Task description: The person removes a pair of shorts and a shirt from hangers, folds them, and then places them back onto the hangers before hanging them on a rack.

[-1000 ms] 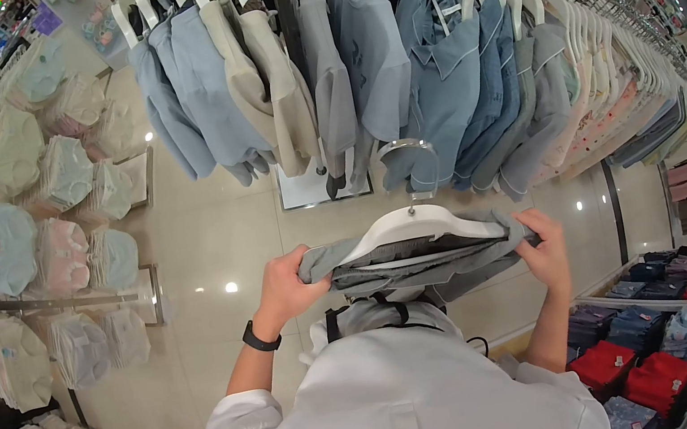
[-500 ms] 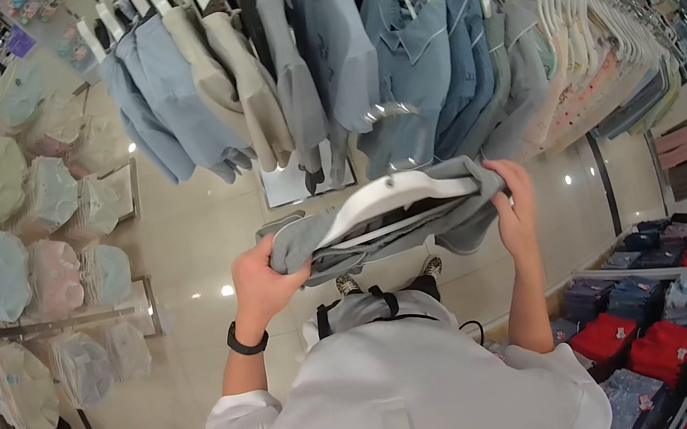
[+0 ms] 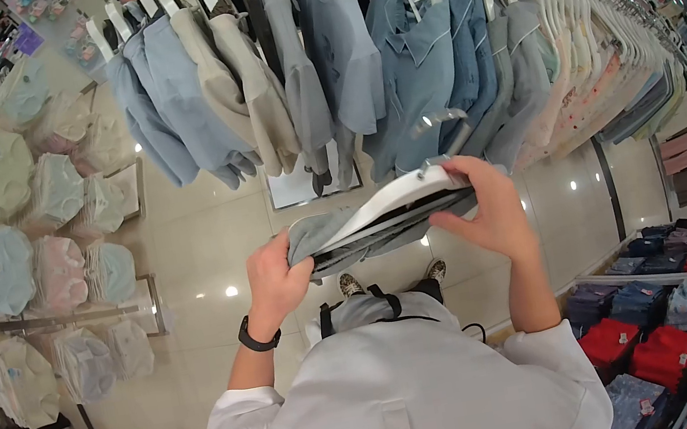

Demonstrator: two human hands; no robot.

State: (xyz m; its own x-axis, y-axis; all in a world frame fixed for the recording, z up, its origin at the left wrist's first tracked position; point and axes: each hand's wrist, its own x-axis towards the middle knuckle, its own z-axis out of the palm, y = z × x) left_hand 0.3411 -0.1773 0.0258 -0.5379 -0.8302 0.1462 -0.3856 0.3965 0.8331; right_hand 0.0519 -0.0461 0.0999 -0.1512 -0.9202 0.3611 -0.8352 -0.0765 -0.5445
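Right hand has moved in from the far end of the hanger toward its middle since the earlier frames; it now covers the neck just below the metal hook. Left hand has stayed at the other end. The hanger has tilted, right end higher.

Grey garment lies bunched and folded over the white hanger, held in the air between the two hands, above the person's shoes and the tiled floor.

Left fingers closed tight on the garment's end, thumb on top. Right fingers curled narrow over hanger and cloth together.

Beyond the right fingers: rail of hung blue and grey shirts. Judged: the grip change steadies the hook end, suggesting the hanger is being readied for the rail.
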